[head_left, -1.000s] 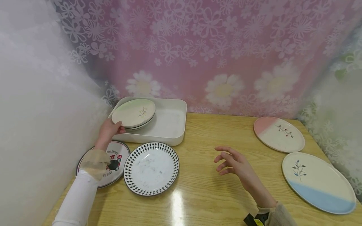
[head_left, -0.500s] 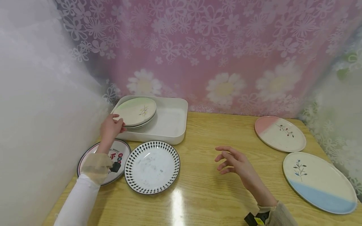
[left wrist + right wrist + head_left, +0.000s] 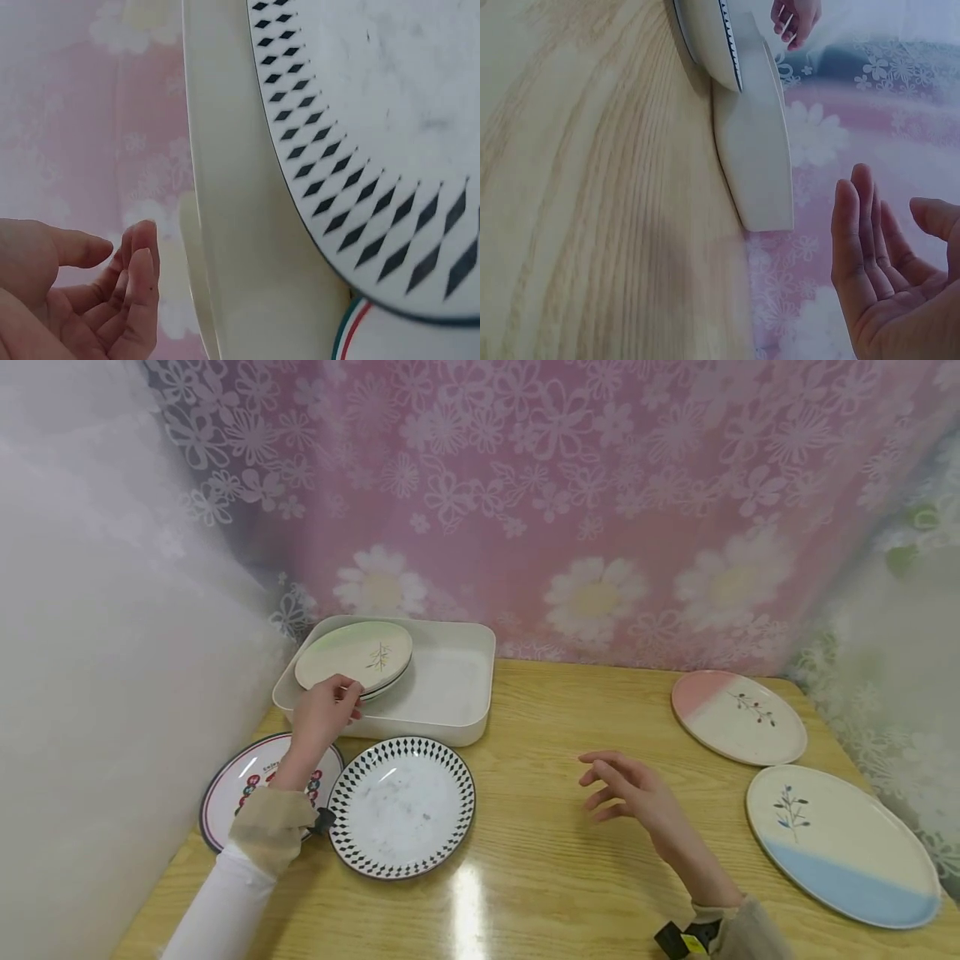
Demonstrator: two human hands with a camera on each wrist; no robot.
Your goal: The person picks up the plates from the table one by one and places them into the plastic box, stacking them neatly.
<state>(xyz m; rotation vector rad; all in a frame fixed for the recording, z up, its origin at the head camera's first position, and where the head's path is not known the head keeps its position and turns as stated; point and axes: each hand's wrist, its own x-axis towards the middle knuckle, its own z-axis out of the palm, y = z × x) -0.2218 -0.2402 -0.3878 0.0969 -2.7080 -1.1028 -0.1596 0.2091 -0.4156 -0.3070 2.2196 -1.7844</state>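
Left hand (image 3: 324, 710) shifted rightward from left edge of green plate (image 3: 337, 652); fingers now loose, nothing held. Plate tops stack in left part of tray (image 3: 453, 681), seemingly settled. Right hand (image 3: 630, 789) unchanged, relaxed, holding nothing above counter (image 3: 540, 718).

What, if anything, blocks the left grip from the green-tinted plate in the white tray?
Nothing visible. The left grip is at the near edge of the green-tinted plate, by the near wall of the white tray; contact is unclear.
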